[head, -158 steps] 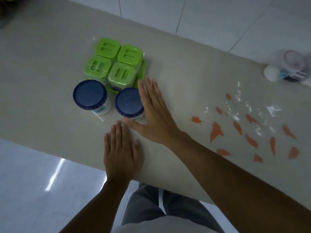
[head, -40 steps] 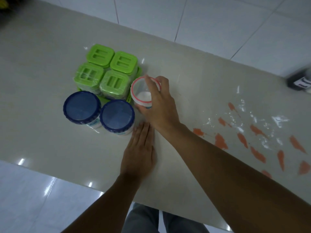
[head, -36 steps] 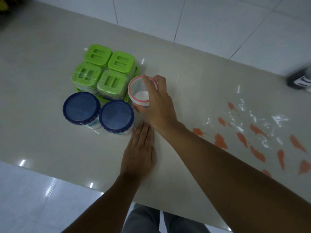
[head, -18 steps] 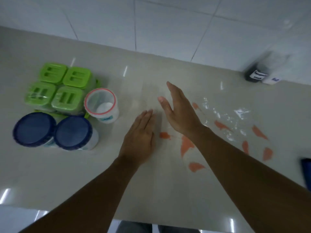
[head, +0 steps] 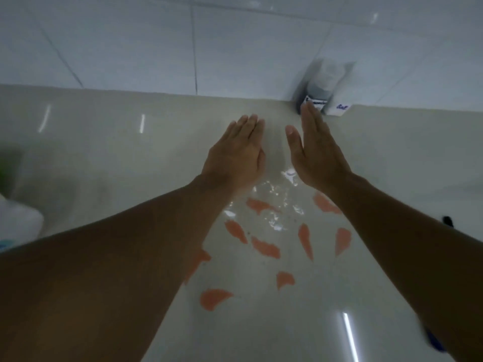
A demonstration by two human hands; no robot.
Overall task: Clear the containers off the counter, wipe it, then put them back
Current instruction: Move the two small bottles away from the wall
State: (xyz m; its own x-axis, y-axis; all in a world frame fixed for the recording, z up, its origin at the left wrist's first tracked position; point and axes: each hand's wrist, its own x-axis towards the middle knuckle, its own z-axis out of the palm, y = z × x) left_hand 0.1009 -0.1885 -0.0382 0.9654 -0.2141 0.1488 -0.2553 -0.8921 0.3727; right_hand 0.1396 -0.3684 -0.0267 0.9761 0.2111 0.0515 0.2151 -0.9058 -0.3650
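Orange smears (head: 264, 246) and a patch of white wet residue (head: 274, 205) lie unwiped on the glossy beige desk (head: 130, 152). The step in hand is therefore judged to be the first one, clearing, with wiping not yet begun. No cloth is seen.

Both grips are held beyond the smears, on the wall side. The left-hand grip (head: 235, 158) is spread flat, palm down, with the fingers straight and together. Nothing is held, and whether the palm touches the desk cannot be told. The right-hand grip (head: 318, 152) is turned on edge, with the fingers straight and the thumb apart, and nothing is held. Its fingertips (head: 308, 113) overlap the label of the nearest of the containers at the wall (head: 325, 82), but contact cannot be confirmed because that group is blurred.

Location of the task's things:
- The containers at the wall stand beyond the smears and slightly to their right, against the tiled wall (head: 235, 48).
- A second group (head: 15, 226) is seen only as a green and white blur far to the left of the smears, at the frame edge.

Next move, as judged: the right-hand grip is to be curled round one container body at the wall. The container is then to be lifted — not slid — and carried leftward past the smears, so that no residue is dragged. The forearms cross directly above the smears, so clearance is to be kept.
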